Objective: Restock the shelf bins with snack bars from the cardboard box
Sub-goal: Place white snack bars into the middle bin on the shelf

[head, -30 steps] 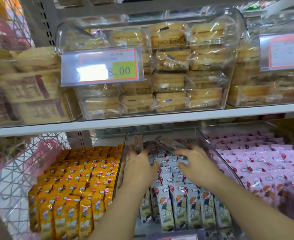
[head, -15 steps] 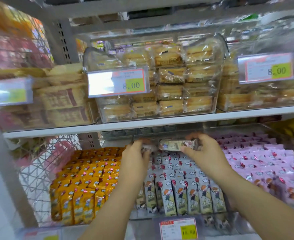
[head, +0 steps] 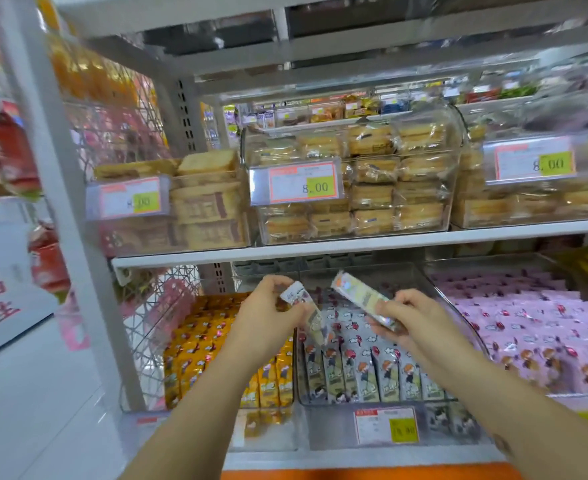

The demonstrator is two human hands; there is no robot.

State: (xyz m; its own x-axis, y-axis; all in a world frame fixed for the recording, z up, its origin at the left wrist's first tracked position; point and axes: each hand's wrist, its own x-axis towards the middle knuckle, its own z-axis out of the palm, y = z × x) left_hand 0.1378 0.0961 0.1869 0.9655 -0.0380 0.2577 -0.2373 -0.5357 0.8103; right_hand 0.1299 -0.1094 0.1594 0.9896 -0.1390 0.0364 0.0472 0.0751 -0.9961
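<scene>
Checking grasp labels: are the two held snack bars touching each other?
Apart. Head view: the left hand grips the left bar, the right hand the right bar; binned packets show between them.

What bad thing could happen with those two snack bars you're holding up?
The right hand pinches its snack bar by one end only, so it might slip and land crooked on the tidy rows in the middle bin. The left hand holds a second bar close to the orange bin; dropped there, it could end up among the wrong flavour.
</scene>
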